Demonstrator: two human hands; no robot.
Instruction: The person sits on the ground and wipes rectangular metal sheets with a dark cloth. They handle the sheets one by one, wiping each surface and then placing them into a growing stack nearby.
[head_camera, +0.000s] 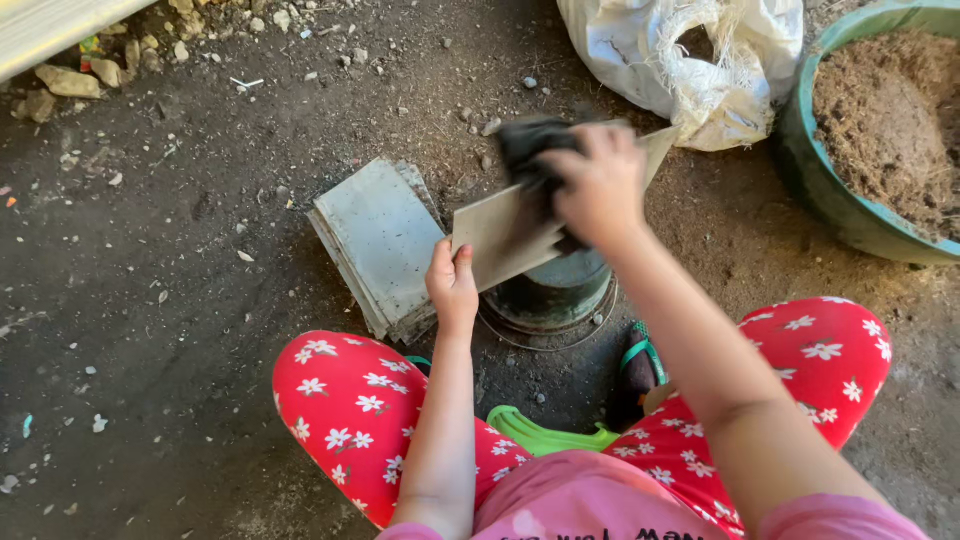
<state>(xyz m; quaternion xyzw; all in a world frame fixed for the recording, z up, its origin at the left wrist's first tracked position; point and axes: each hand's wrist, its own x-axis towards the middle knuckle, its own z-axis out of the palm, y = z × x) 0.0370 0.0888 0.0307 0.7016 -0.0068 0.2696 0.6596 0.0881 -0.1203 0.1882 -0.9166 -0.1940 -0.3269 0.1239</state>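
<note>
Resting tile (500, 235) under right hand (600, 190)

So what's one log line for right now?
left hand: grips tile end | right hand: presses dark cloth on tile | under: bucket | beside: tile stack

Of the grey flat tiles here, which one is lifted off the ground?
The tile held by the left hand and wiped with a dark cloth by the right hand; the others lie stacked on the ground.

You look down on a dark dirt floor (170, 300) strewn with pebbles. A green basin (820, 185) of brown soil sits at right, just beside a white woven sack (640, 50). Sunlight brightens the right side.
</note>
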